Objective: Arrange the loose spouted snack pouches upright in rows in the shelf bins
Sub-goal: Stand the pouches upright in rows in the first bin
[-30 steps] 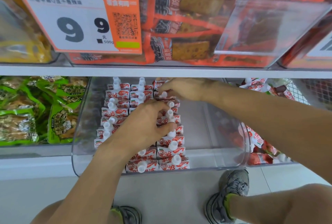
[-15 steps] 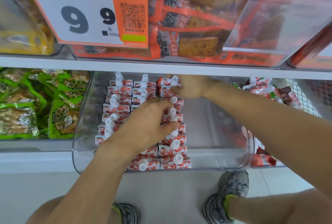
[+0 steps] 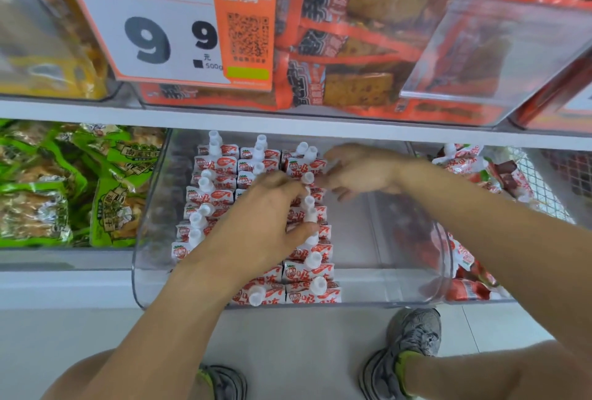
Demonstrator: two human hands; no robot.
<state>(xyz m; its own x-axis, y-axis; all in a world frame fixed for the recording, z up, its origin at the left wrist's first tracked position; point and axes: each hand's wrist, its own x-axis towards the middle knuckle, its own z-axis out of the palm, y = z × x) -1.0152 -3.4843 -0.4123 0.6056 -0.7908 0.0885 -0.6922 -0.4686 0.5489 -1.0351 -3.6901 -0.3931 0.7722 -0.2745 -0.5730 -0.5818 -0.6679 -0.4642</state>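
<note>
Grey trainers: your two shoes (image 3: 407,351) stand on the pale floor nearest you, below the shelf edge.
Clear bin: the see-through plastic bin (image 3: 413,290) sits on the lower shelf, its curved front wall just above your feet.
Pouches: red-and-white spouted pouches (image 3: 307,274) stand upright in three rows in the left half of the bin, white caps up; the right half of the bin floor is bare.
Left hand: your left hand (image 3: 256,226) lies over the middle row, palm down, fingers bent and reaching into the right-hand row; the thumb (image 3: 301,233) touches a white cap there. I cannot tell whether the fingers pinch a pouch or only press against the row.
Right hand: your right hand (image 3: 358,172) is farther back, at the right side of the third row, fingers loosely curved toward the rear pouches. It is blurred, so I cannot tell whether it holds one.
Pouch to grip: the third row runs between your two hands, the left at its middle, the right at its far end.
Loose pouches: more of the same pouches (image 3: 461,255) lie in a heap in the next bin to your right.
Green packs: green snack bags (image 3: 73,181) fill the bin to your left.
Upper shelf: orange packets (image 3: 358,56) and an orange price tag (image 3: 179,24) reading 9.9 hang above.
</note>
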